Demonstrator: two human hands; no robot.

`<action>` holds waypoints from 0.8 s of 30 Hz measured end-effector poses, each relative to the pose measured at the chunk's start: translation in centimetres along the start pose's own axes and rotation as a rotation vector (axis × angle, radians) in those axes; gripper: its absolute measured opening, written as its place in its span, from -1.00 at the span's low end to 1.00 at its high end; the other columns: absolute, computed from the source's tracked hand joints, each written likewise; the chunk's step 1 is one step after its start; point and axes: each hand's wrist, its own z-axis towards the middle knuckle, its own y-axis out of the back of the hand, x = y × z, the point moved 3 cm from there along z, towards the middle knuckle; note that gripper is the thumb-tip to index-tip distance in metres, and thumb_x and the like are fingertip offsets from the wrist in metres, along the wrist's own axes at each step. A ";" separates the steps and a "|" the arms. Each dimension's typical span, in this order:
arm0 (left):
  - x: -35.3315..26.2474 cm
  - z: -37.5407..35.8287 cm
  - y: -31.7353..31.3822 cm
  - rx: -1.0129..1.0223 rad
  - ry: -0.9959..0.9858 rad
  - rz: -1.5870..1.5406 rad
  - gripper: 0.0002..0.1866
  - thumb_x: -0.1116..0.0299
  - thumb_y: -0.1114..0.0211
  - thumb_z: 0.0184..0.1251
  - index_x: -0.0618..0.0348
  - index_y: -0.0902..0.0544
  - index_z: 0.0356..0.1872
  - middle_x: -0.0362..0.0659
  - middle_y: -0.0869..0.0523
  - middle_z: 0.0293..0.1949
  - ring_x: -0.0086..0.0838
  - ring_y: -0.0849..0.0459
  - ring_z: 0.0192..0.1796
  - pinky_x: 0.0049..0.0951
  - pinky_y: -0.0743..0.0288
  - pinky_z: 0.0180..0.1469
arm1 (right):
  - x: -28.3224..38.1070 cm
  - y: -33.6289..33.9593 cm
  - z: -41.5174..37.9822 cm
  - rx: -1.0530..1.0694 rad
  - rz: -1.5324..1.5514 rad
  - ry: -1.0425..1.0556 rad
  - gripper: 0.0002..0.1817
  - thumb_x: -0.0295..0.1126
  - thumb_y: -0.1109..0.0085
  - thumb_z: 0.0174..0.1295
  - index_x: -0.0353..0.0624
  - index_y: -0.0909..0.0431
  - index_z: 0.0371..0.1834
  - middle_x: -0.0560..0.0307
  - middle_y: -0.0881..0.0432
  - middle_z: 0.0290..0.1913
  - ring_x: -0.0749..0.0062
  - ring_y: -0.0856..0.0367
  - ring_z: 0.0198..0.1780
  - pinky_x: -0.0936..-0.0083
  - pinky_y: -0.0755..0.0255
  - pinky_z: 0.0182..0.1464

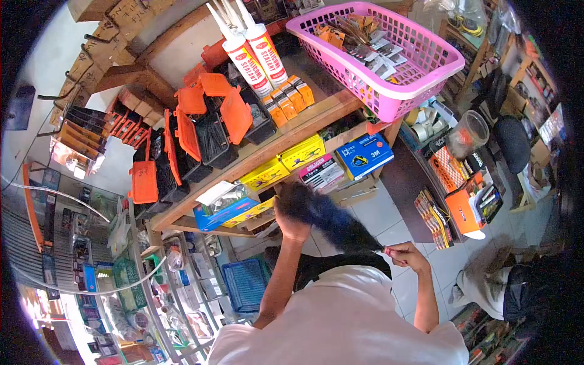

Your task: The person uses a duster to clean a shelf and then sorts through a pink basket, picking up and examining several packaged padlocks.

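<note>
A dark feather duster (344,228) stretches across in front of my body, its bluish-black feathers slightly blurred. My right hand (409,255) is closed around its handle at the lower right end. At the other end, my left hand (292,226) touches the bunched feathers. They cover its fingers, so its grip does not show. Just beyond the left hand, under the wooden shelf (286,140), are yellow boxes (304,152), a pink-and-white box (322,174) and a blue 3M box (365,156).
On the shelf stand orange-lidded black bins (210,118), silicone sealant tubes (248,64), small orange boxes (292,97) and a pink basket (395,91) of packets. Boxed goods (465,207) lie to the right. A blue crate (244,286) sits lower left. Another person (505,292) is at the right.
</note>
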 end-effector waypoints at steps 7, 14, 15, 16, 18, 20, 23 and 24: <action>-0.4 -0.8 -2.4 0.004 0.114 0.004 -0.38 -0.17 0.14 0.45 -0.02 -0.40 0.35 -0.15 -0.43 0.37 -0.18 -0.35 0.38 -0.03 -0.07 0.44 | 0.0 -0.2 0.1 0.015 0.034 -0.007 -0.70 -0.36 -0.15 0.35 -0.34 -0.62 0.03 0.41 -0.29 -0.67 0.74 -0.12 -0.66 0.67 0.01 -0.63; -0.3 -0.4 -1.6 0.014 0.076 -0.043 -0.33 -0.20 0.17 0.43 0.03 -0.37 0.37 -0.11 -0.43 0.35 -0.13 -0.35 0.37 -0.01 -0.07 0.44 | 0.2 -0.5 0.2 -0.018 0.043 0.036 -0.71 -0.39 -0.13 0.35 -0.35 -0.61 0.03 0.41 -0.27 -0.67 0.74 -0.11 -0.67 0.67 0.04 -0.62; -0.4 -0.4 -2.3 0.110 0.058 -0.070 -0.32 -0.21 0.18 0.43 0.03 -0.37 0.37 -0.11 -0.42 0.36 -0.13 -0.34 0.38 0.00 -0.06 0.45 | 0.3 -0.5 0.2 -0.041 0.043 0.055 -0.71 -0.38 -0.13 0.35 -0.35 -0.61 0.02 0.41 -0.26 -0.67 0.74 -0.11 -0.66 0.67 0.05 -0.61; -0.4 -0.7 -2.9 -0.064 0.084 -0.015 -0.34 -0.19 0.19 0.44 0.02 -0.39 0.36 -0.10 -0.43 0.36 -0.14 -0.33 0.40 0.00 -0.06 0.46 | 0.1 -0.3 0.2 -0.041 0.043 0.055 -0.71 -0.38 -0.13 0.35 -0.35 -0.61 0.02 0.41 -0.26 -0.67 0.74 -0.11 -0.66 0.67 0.05 -0.61; -0.5 -0.4 -2.1 -0.037 0.058 -0.003 -0.33 -0.20 0.19 0.44 0.01 -0.39 0.36 -0.11 -0.41 0.37 -0.15 -0.31 0.42 0.00 -0.03 0.47 | -0.4 -0.1 0.3 0.019 0.057 -0.016 -0.70 -0.34 -0.14 0.36 -0.35 -0.62 0.01 0.41 -0.26 -0.67 0.74 -0.12 -0.66 0.67 0.05 -0.61; -0.5 0.0 0.8 -0.039 -0.068 -0.041 -0.31 -0.23 0.17 0.41 0.01 -0.38 0.37 -0.13 -0.40 0.38 -0.16 -0.29 0.44 0.03 -0.02 0.47 | -0.3 -0.2 0.4 0.007 0.030 0.011 -0.68 -0.34 -0.15 0.36 -0.35 -0.61 0.03 0.41 -0.26 -0.67 0.74 -0.13 -0.65 0.67 0.05 -0.61; -0.5 -0.5 -1.8 -0.051 0.061 -0.008 -0.31 -0.23 0.15 0.39 0.01 -0.39 0.36 -0.14 -0.41 0.38 -0.15 -0.29 0.43 0.06 -0.02 0.46 | -0.3 -0.2 0.4 0.022 0.029 0.043 -0.72 -0.34 -0.14 0.35 -0.34 -0.62 -0.03 0.41 -0.25 -0.66 0.74 -0.14 -0.64 0.67 0.05 -0.61; -0.5 -0.4 -1.3 -0.076 0.055 0.057 -0.30 -0.23 0.15 0.38 0.00 -0.36 0.38 -0.13 -0.41 0.38 -0.13 -0.29 0.43 0.07 -0.03 0.46 | -0.4 -0.3 0.4 0.054 0.055 0.046 -0.75 -0.35 -0.13 0.35 -0.33 -0.64 -0.11 0.41 -0.23 -0.67 0.74 -0.14 -0.64 0.66 0.05 -0.62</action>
